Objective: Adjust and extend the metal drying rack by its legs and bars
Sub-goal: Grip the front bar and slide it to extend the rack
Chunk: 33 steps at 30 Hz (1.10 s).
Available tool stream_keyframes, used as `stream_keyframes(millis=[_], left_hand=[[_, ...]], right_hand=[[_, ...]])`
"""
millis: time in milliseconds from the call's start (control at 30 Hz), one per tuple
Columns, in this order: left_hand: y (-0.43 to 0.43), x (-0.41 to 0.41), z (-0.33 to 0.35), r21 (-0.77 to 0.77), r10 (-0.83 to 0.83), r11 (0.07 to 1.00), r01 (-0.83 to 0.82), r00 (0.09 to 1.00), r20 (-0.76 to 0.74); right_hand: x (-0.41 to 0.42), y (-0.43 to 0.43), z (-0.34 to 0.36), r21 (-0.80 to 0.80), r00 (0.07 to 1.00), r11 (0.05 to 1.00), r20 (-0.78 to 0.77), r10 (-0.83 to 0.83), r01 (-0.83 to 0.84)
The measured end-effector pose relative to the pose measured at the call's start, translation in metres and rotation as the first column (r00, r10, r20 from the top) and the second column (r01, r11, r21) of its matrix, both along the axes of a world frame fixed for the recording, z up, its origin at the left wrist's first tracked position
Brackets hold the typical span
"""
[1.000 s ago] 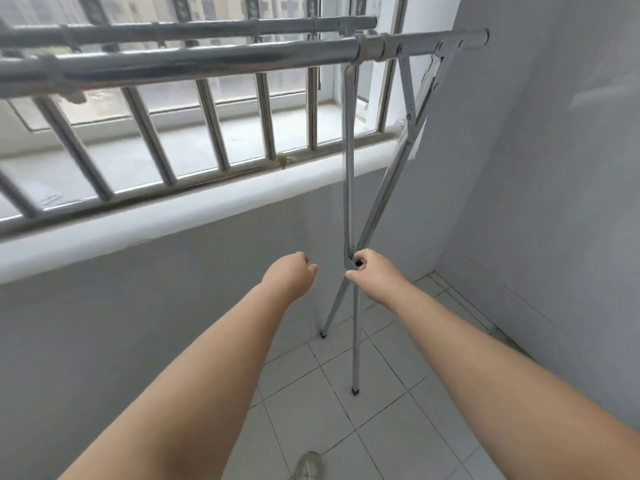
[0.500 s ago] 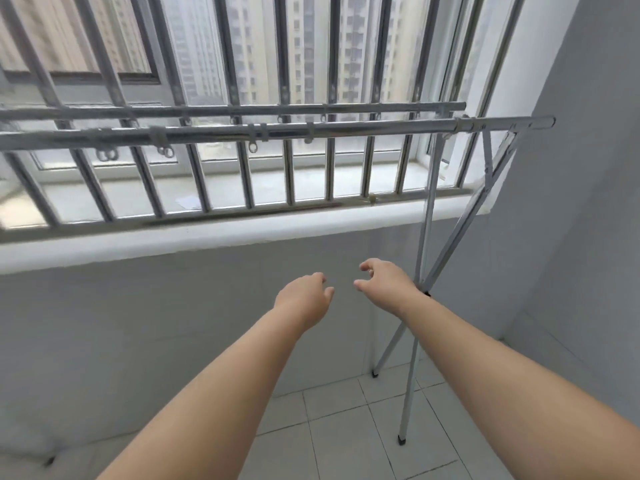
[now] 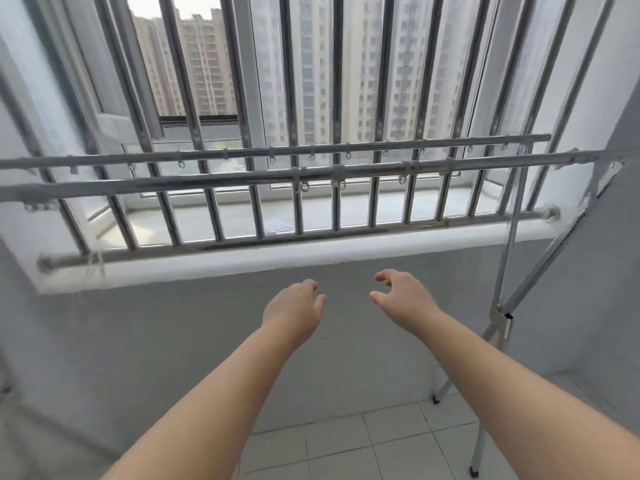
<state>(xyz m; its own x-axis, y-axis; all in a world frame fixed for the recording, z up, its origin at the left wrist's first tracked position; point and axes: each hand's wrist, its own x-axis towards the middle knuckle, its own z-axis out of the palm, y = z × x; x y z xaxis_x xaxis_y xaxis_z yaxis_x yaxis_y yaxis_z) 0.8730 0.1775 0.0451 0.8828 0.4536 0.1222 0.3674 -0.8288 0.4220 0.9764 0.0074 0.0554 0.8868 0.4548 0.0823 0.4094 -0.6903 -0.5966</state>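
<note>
Both hands are empty and raised in front of the wall below the window: the left hand (image 3: 294,311) has its fingers loosely curled with nothing between them, and the right hand (image 3: 403,296) is spread with thumb and fingers apart, touching no part of the rack. The drying rack (image 3: 311,176) stands on the tiled floor (image 3: 346,445) along the window side, its two horizontal bars running left to right in front of the window grille (image 3: 294,116), the near bar (image 3: 207,180) a little lower than the far bar (image 3: 311,150), both carrying small hanging clips. At the right end the crossed legs (image 3: 509,271) meet at a metal hinge bracket (image 3: 504,322), with their feet on the floor by the right wall. The step in hand looks to be a reach up to the bars to slide them longer. To do it well, each hand should close fully round the near bar on either side of its sleeve joint, probably near the clustered clips at mid-span, clear of the clips so fingers are not pinched. Pull straight along the bar's own line, not down or toward the body, since a sideways tug could skate the feet over the smooth tiles or twist the crossed legs. Where the bar telescopes is too blurred to tell exactly.
</note>
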Motion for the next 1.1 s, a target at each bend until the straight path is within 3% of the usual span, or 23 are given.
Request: stream_keyframes(millis=[200, 333, 500, 600, 800, 967, 1100], left_hand=[[0.036, -0.032, 0.034, 0.006, 0.03, 0.999, -0.031, 0.986, 0.163], [0.041, -0.038, 0.074, 0.062, 0.031, 0.997, -0.054, 0.947, 0.321], [0.038, -0.033, 0.116, 0.29, -0.021, 0.945, -0.152, 0.855, 0.519], [0.044, -0.023, 0.137, 0.451, -0.077, 0.871, -0.194, 0.854, 0.515], [0.051, -0.005, 0.147, 0.396, 0.116, 0.893, -0.214, 0.959, 0.257], [0.061, -0.003, 0.145, 0.453, 0.077, 0.862, -0.226, 0.943, 0.323], [0.059, -0.002, 0.142, 0.472, 0.064, 0.849, -0.237, 0.933, 0.354]], right_hand=[[-0.05, 0.045, 0.033, 0.125, 0.995, 0.99, 0.093, 0.047, -0.059], [-0.067, 0.06, 0.081, 0.204, 0.967, 0.972, 0.248, 0.061, -0.114], [-0.066, 0.063, 0.125, 0.213, 0.882, 0.963, 0.469, 0.046, -0.163], [-0.052, 0.063, 0.14, 0.12, 0.846, 0.983, 0.531, 0.057, -0.142], [-0.019, 0.063, 0.156, -0.103, 0.88, 0.992, 0.46, 0.116, -0.076], [-0.001, 0.068, 0.156, -0.228, 0.884, 0.969, 0.43, 0.184, -0.091], [0.002, 0.074, 0.153, -0.221, 0.842, 0.974, 0.517, 0.153, -0.041]])
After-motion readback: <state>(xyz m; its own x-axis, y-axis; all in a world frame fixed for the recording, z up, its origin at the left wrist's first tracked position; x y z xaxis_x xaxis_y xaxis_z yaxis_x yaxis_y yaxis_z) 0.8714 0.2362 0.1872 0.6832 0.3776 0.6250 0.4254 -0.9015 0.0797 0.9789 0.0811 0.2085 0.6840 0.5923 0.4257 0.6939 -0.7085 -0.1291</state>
